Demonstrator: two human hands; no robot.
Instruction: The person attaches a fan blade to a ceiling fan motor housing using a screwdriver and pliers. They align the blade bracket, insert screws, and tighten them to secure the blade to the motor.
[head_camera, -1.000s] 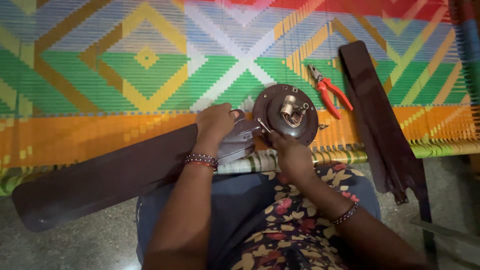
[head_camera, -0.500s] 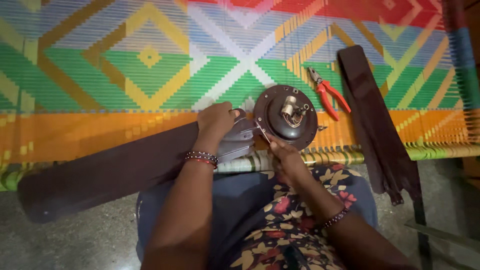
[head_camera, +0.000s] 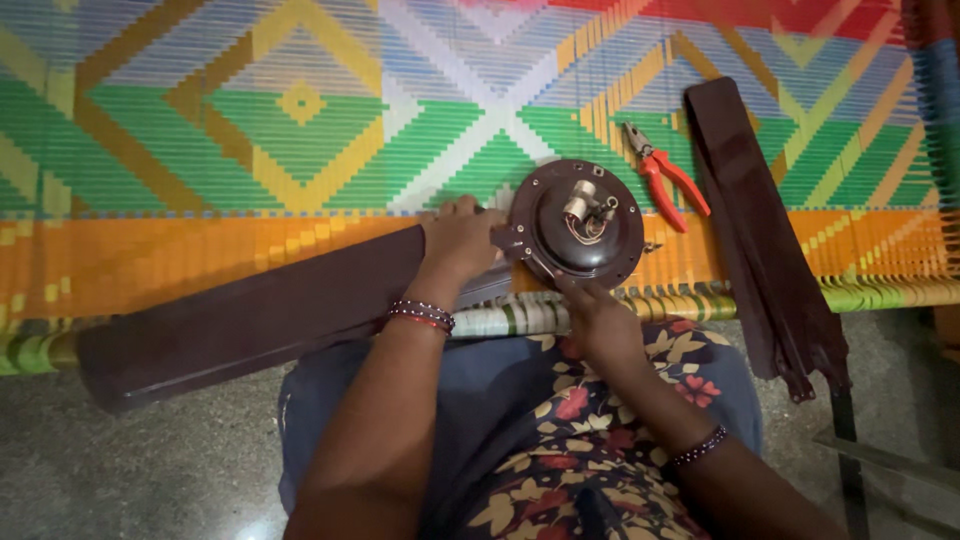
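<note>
While we press the fan blade (head_camera: 250, 320) down, our left hand (head_camera: 455, 240) lies flat, fingers together.
Our right hand (head_camera: 590, 318) pinches a thin tool at the fan motor (head_camera: 578, 222); it could slip; the blade might slide off.

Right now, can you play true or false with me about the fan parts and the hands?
1. The left hand rests on the brown fan blade. True.
2. The red-handled pliers are in the right hand. False: they lie untouched on the woven cot, beside the round fan motor.
3. The right hand reaches the near edge of the fan motor. True.
4. The second fan blade lies left of the motor. False: it lies on the right, hanging over the cot's edge.
5. The cot is plain white. False: it is woven in green, orange, white and other colours.
</note>
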